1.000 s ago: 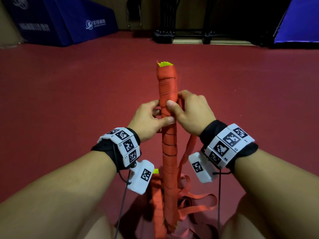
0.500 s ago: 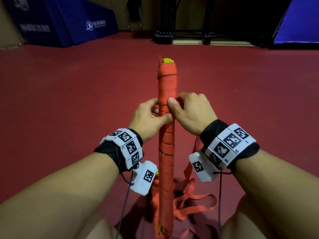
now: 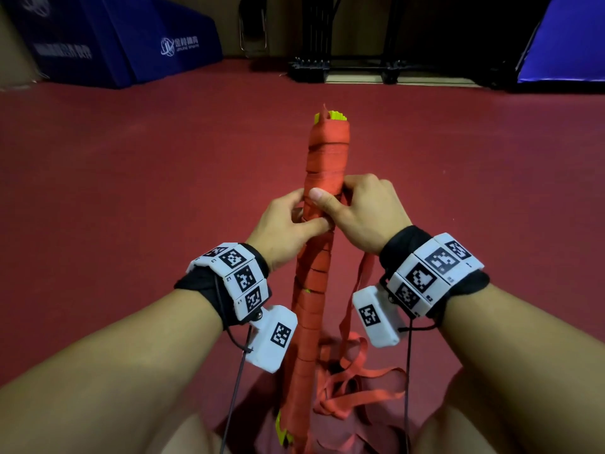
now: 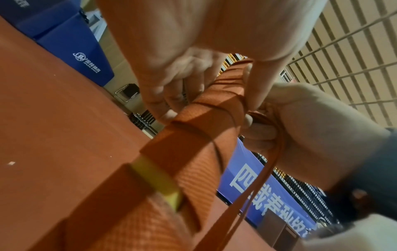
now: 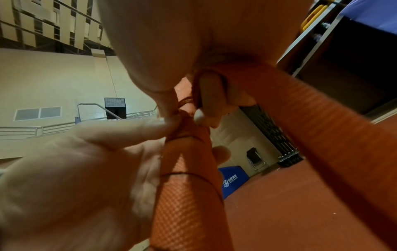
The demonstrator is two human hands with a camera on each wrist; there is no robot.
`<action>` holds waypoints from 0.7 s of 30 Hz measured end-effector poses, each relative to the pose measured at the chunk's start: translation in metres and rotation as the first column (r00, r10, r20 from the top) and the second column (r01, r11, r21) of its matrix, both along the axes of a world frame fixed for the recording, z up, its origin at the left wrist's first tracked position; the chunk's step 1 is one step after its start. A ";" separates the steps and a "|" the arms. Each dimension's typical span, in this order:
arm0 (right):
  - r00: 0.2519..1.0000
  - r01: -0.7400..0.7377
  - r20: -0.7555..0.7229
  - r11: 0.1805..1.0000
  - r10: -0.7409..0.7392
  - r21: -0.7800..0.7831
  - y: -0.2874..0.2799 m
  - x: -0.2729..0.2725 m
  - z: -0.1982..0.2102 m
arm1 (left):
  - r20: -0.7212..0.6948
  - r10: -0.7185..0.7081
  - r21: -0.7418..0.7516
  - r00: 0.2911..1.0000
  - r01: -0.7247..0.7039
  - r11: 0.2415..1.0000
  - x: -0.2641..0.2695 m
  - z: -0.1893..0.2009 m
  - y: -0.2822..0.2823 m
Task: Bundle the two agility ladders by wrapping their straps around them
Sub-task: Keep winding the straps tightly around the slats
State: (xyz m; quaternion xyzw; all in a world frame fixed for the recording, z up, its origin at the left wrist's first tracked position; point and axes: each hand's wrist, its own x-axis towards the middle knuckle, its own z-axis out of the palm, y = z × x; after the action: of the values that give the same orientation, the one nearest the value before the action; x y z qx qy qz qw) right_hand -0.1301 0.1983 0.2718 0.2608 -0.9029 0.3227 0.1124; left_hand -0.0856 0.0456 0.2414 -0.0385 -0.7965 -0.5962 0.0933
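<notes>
Head view: both hands (image 3: 327,221) grip upright ladder bundle (image 3: 322,257); strap (image 3: 360,283) seemingly pinched.

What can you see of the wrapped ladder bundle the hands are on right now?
The ladder bundle is a long, narrow roll standing nearly upright over the red floor, bound along most of its length in overlapping turns of woven orange strap. Yellow-green rung ends poke out at the top and near the bottom. The left hand and right hand grip it at mid-height, thumbs pressed on the wrap. Loose strap trails from the right hand into a heap below.
</notes>
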 end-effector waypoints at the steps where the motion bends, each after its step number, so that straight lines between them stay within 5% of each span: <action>1: 1.000 -0.001 0.009 1.000 0.001 -0.005 0.000 0.000 0.000 | 0.003 0.006 0.005 1.000 -0.006 1.000 -0.001 0.000 -0.001; 13: 0.989 0.132 0.057 0.991 -0.133 0.024 -0.010 0.008 -0.004 | -0.018 0.194 -0.006 0.981 -0.194 0.981 0.001 -0.002 -0.009; 21: 0.995 0.099 -0.004 0.994 -0.099 0.052 -0.014 0.019 -0.001 | -0.018 0.227 -0.108 0.974 -0.228 0.968 0.007 0.004 -0.006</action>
State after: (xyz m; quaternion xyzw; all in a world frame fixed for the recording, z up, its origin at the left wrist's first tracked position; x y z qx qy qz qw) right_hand -0.1110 0.1838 0.2709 0.2188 -0.9228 0.2927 0.1219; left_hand -0.0787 0.0400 0.2449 0.0465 -0.8267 -0.5370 0.1610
